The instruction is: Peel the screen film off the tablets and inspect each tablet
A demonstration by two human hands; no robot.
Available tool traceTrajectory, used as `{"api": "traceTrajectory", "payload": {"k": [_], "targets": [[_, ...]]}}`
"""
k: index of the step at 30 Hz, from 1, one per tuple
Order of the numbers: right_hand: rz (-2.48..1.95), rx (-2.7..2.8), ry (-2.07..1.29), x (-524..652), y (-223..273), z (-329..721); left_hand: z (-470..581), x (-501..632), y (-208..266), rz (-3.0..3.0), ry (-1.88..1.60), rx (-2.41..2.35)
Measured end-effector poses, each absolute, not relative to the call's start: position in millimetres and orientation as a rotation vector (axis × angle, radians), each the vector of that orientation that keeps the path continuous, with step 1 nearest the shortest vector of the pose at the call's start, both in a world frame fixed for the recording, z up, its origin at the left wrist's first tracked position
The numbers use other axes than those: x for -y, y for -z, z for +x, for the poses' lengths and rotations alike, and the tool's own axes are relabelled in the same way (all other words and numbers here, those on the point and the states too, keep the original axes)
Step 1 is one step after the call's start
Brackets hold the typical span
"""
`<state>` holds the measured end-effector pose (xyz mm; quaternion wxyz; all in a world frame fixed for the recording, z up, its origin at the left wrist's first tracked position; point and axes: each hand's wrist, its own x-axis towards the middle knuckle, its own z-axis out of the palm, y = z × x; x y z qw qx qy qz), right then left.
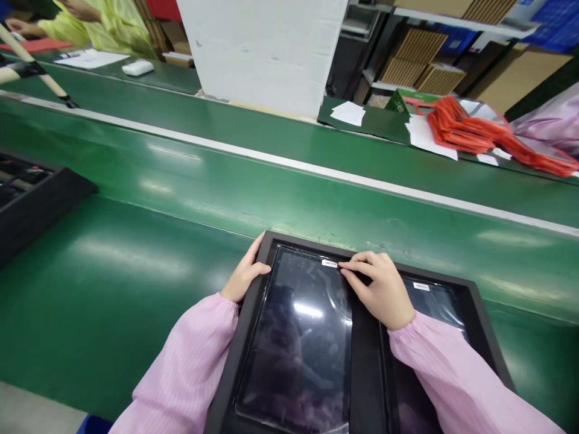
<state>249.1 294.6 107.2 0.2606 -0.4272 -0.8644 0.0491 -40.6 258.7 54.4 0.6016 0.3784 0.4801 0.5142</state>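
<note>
A black foam tray [367,361] lies in front of me with two dark, glossy screens set side by side in it. My left hand [246,274] is closed round the tray's upper left edge, thumb on top. On the left screen [298,337] there is a small white label [330,263] near the top edge, and clear film with wrinkles shows on its right side. My right hand [380,286] pinches at that label's right end; whatever its fingertips hold is too small to make out. The right screen [434,301], partly hidden by my right arm, bears a similar label [421,286].
The green bench [136,289] meets a raised ledge with a white strip [289,158]. Another black tray [40,199] sits at the left. Beyond stand a white board [266,54], orange-red bags [470,129] and papers. A co-worker in yellow sleeves [99,30] is at the far left.
</note>
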Motion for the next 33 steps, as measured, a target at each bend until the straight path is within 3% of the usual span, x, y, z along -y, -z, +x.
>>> {"api": "traceTrajectory", "payload": {"k": [16,33], "targets": [[-0.977,2.436,-0.733,-308,-137,274,-42,-258,-54,0.886,-1.185,-1.094],[-0.913,2.333,-0.918,-320,-137,278,-45,-262,-52,0.924,-1.218,-1.034]]}}
